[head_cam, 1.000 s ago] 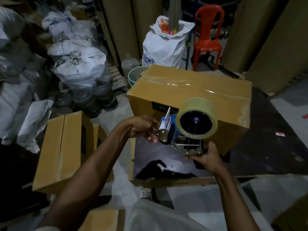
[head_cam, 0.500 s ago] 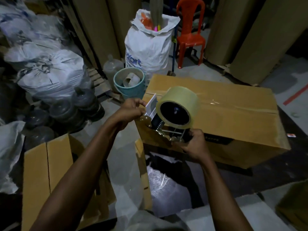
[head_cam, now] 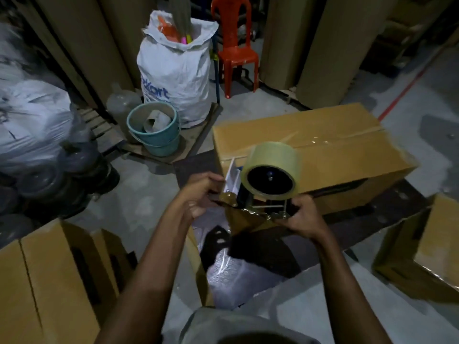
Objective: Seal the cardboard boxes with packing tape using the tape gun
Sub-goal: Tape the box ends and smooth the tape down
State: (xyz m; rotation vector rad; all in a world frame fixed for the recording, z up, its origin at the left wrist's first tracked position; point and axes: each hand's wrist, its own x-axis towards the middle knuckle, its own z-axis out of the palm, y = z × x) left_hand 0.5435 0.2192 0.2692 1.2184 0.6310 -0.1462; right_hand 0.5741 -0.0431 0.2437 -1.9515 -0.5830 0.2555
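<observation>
The person is holding the tape gun (head_cam: 260,207) in mid-air with both hands, above an open cardboard box (head_cam: 196,259) and just in front of a closed box (head_cam: 323,145) that is sitting on the floor (head_cam: 149,199). The right hand (head_cam: 305,218) is gripping the rear of the gun, its fingers (head_cam: 299,203) curling round the handle and hiding it almost wholly. The left hand (head_cam: 198,194) is closing on the front end beside the white guide plate (head_cam: 232,180); whether it is also pinching the brownish strip of loose tape (head_cam: 244,219) is hard to make out in the dim light. The tape roll (head_cam: 272,167) is sitting on top of the gun, its dark core facing the camera. A glossy tape line is running along the closed box's top seam. Crumpled plastic wrap (head_cam: 236,276) is showing inside the open box, partly in shadow. Another box (head_cam: 49,281) is being cut off at the lower left edge, and one more (head_cam: 427,247) at the right. Farther back, a teal bucket (head_cam: 156,137), a white sack (head_cam: 173,70) and a red chair (head_cam: 234,48) are standing in the gloom.
</observation>
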